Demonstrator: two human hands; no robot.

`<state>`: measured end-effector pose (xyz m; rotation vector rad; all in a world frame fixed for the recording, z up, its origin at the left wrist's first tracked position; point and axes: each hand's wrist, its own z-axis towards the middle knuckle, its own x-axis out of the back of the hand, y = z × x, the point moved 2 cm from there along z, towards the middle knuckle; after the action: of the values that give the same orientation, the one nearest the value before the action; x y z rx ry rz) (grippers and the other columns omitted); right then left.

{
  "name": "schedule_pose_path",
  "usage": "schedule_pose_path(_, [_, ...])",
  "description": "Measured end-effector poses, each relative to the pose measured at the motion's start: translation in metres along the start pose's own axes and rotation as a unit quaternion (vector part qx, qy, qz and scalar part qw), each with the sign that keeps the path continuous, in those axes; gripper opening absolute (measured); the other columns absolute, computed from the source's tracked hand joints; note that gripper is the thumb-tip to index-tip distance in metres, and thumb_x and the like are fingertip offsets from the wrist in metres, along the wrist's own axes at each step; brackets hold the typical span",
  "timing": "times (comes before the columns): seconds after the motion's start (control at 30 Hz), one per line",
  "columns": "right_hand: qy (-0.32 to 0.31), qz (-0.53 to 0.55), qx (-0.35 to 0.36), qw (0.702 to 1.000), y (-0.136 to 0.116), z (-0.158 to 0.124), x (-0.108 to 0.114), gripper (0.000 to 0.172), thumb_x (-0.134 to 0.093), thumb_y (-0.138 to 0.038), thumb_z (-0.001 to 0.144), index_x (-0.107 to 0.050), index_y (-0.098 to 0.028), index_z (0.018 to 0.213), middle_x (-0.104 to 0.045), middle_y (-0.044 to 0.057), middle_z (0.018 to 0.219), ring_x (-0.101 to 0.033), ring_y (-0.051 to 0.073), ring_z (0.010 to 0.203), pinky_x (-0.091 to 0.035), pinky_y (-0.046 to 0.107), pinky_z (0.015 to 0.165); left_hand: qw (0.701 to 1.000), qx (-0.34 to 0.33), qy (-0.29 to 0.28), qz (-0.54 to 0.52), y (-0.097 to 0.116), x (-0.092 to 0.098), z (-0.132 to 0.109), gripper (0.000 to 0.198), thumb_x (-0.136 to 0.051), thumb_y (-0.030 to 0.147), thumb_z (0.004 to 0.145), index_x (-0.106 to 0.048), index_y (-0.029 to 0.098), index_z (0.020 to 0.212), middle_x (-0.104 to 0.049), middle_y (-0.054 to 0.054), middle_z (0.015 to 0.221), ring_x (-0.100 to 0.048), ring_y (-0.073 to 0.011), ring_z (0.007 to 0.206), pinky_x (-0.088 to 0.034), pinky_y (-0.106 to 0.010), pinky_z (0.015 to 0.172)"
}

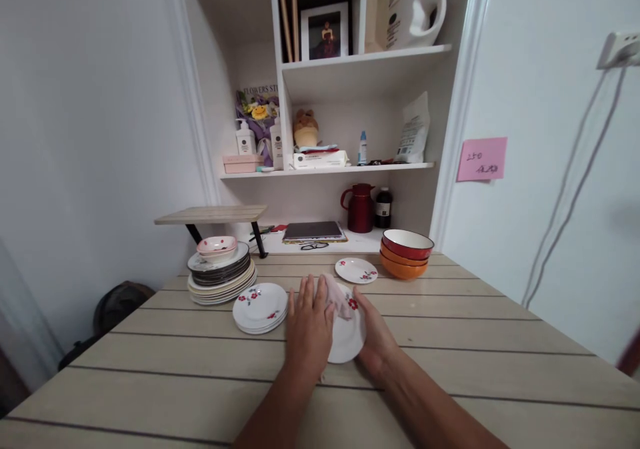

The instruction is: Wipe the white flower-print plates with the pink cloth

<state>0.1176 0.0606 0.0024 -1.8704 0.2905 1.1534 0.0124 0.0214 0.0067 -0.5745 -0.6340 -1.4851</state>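
A white plate with red flowers [349, 342] lies on the wooden table [450, 342] in front of me. My left hand [310, 325] rests flat on its left part, fingers stretched out, pressing on a pink cloth [339, 299] that lies across the plate. My right hand [375, 332] grips the plate's right rim. To the left sits a small stack of matching flowered plates [260, 307]. A single flowered plate [356, 270] lies farther back.
A tall pile of mixed plates topped by a pink bowl [220, 272] stands at the far left. Stacked red and orange bowls [406, 253] sit at the back right. Behind are shelves with a red jug [359, 207], bottles and a low wooden riser [213, 215].
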Motion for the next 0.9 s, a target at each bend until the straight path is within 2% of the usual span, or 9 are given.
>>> schedule_pose_path(0.13, [0.015,0.025,0.027,0.999,-0.005,0.003,0.002,0.038,-0.052,-0.040,0.089,-0.066,-0.012,0.110,-0.075,0.010,0.095,-0.071,0.023,0.090,-0.051,0.037,0.090,0.999,-0.028,-0.024,-0.009,0.009,-0.003,-0.003,0.055,-0.040,0.029,0.093,-0.030,0.015,0.145,-0.035,-0.015,0.150,-0.029,-0.0277,0.140,-0.035,-0.051,0.109])
schedule_pose_path(0.33, [0.046,0.038,-0.005,0.998,-0.021,-0.001,0.007,0.041,-0.052,-0.048,0.087,-0.068,-0.012,0.092,-0.075,0.012,0.084,-0.071,0.025,0.091,-0.051,0.040,0.090,0.976,-0.188,-0.086,-0.063,0.036,-0.006,-0.013,0.056,-0.035,0.034,0.095,-0.025,0.016,0.147,-0.031,-0.007,0.153,-0.025,-0.0197,0.142,-0.030,-0.041,0.114])
schedule_pose_path(0.47, [0.039,0.026,0.017,0.999,-0.030,-0.005,0.005,0.044,-0.053,-0.050,0.085,-0.068,-0.011,0.099,-0.075,0.012,0.085,-0.071,0.026,0.090,-0.051,0.042,0.091,0.966,-0.230,-0.091,-0.070,0.037,-0.002,-0.012,0.057,-0.033,0.036,0.096,-0.020,0.019,0.149,-0.029,-0.003,0.154,-0.023,-0.0173,0.143,-0.027,-0.040,0.116])
schedule_pose_path(0.57, [0.037,0.039,0.035,0.998,-0.035,-0.005,0.003,0.048,-0.051,-0.050,0.086,-0.065,-0.009,0.108,-0.075,0.013,0.090,-0.070,0.026,0.091,-0.051,0.042,0.090,0.970,-0.222,-0.078,-0.057,0.034,0.002,-0.007,0.056,-0.036,0.037,0.096,-0.023,0.021,0.148,-0.033,-0.002,0.152,-0.026,-0.0176,0.142,-0.027,-0.043,0.115])
schedule_pose_path(0.73, [0.007,0.076,0.107,0.991,-0.038,-0.001,0.003,0.042,-0.050,-0.040,0.089,-0.061,-0.011,0.118,-0.074,0.012,0.102,-0.069,0.025,0.096,-0.050,0.040,0.091,0.991,-0.122,-0.045,-0.011,0.021,0.004,0.001,0.050,-0.033,0.032,0.096,-0.031,0.018,0.145,-0.035,-0.004,0.150,-0.028,-0.0212,0.141,-0.026,-0.047,0.114])
schedule_pose_path(0.9, [-0.013,0.071,0.108,0.992,-0.036,0.000,0.002,0.045,-0.049,-0.042,0.089,-0.060,-0.013,0.122,-0.073,0.010,0.104,-0.068,0.026,0.098,-0.051,0.041,0.090,0.995,-0.092,-0.038,0.016,0.016,0.004,0.002,0.048,-0.032,0.029,0.096,-0.037,0.016,0.142,-0.035,-0.003,0.150,-0.029,-0.0232,0.141,-0.030,-0.048,0.112])
